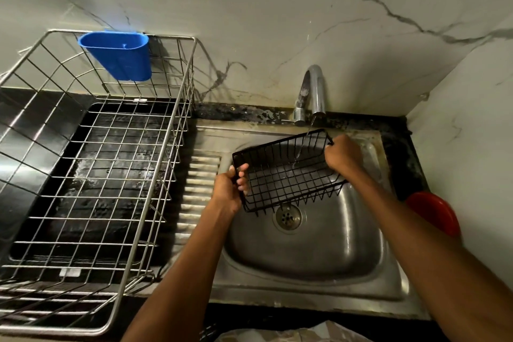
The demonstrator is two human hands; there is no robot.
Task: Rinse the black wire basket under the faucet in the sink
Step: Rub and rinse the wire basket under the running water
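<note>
Both hands — left hand [230, 189], right hand [342, 157] — grip the black wire basket [288, 172], apparently under the chrome faucet [312, 94] trickle, over the steel sink [305, 253].

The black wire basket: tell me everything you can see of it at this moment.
The black wire basket is a shallow rectangular tray of thin dark wire in a grid, empty. It is held tilted above the steel sink bowl, over the drain. The left hand grips its left end, the right hand its far right corner. A thin stream from the faucet runs into it near that corner.
</note>
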